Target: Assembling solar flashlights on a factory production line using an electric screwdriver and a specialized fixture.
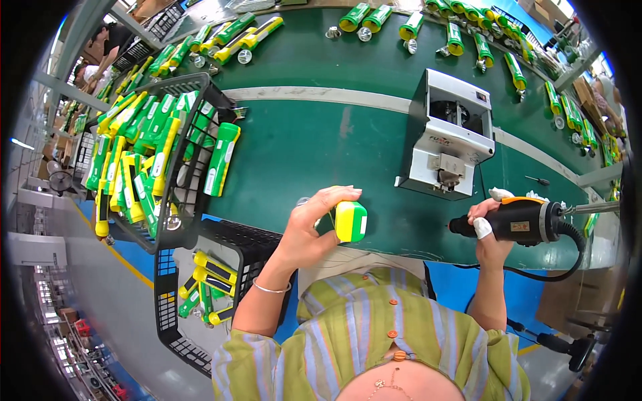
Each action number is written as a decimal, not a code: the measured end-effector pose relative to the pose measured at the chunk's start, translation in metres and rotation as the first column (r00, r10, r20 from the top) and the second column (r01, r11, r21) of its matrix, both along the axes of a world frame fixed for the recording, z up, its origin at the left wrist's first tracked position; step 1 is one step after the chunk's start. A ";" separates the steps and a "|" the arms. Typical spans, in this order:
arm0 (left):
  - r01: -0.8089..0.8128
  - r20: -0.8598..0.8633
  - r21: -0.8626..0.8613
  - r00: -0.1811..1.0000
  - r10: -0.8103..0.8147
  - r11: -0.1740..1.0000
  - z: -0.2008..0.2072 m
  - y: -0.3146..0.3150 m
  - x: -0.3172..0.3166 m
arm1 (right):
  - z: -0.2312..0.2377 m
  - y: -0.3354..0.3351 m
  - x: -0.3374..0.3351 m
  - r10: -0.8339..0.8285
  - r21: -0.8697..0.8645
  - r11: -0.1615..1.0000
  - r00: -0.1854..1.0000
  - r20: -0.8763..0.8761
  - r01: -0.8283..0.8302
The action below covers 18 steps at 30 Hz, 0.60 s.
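Observation:
My left hand (309, 227) is closed round a green and yellow flashlight (351, 222), held near the front edge of the green bench. One end of the flashlight faces up; its other end is hidden. A shiny bit, too small to make out, shows beside my fingers. To the right, my right hand (491, 242) grips a black electric screwdriver (518, 220), its tip pointing left toward the flashlight but apart from it. White tape wraps one finger of that hand. A cable and a metal arm join the screwdriver's back end.
A white and grey machine (445, 144) stands on the bench (301, 147), beyond my right hand. A black crate (190, 150) heaped with flashlights is at the left, another crate (162, 294) below it. Flashlights with loose reflectors line the far side. A small screwdriver (537, 180) lies at right.

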<state>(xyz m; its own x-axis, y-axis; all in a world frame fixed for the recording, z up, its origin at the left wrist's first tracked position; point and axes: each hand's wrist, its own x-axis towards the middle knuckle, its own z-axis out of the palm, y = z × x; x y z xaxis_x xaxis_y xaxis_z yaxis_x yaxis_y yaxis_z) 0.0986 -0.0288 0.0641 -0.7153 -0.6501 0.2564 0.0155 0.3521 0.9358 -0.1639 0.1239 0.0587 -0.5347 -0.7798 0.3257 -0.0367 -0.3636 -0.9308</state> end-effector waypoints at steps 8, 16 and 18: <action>0.008 -0.037 0.026 0.999 -0.007 1.000 -0.008 -0.008 0.002 | 0.001 -0.005 0.000 -0.003 0.047 0.999 1.000 0.002 0.002; -0.145 0.317 0.000 0.938 0.138 0.989 -0.053 -0.034 -0.013 | -0.011 -0.006 0.001 -0.015 -0.005 1.000 1.000 0.024 0.015; -0.120 0.365 -0.130 0.917 0.160 0.984 -0.059 -0.049 -0.019 | -0.015 -0.006 -0.002 -0.001 -0.038 0.999 1.000 -0.018 0.000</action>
<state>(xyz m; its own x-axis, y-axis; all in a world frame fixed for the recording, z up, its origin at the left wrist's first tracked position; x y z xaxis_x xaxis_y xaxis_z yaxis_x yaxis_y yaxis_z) 0.0798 -0.0778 0.0053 -0.6752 -0.7352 0.0600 -0.3838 0.4196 0.8226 -0.1662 0.1183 0.0440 -0.5289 -0.7661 0.3651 -0.0538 -0.3991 -0.9153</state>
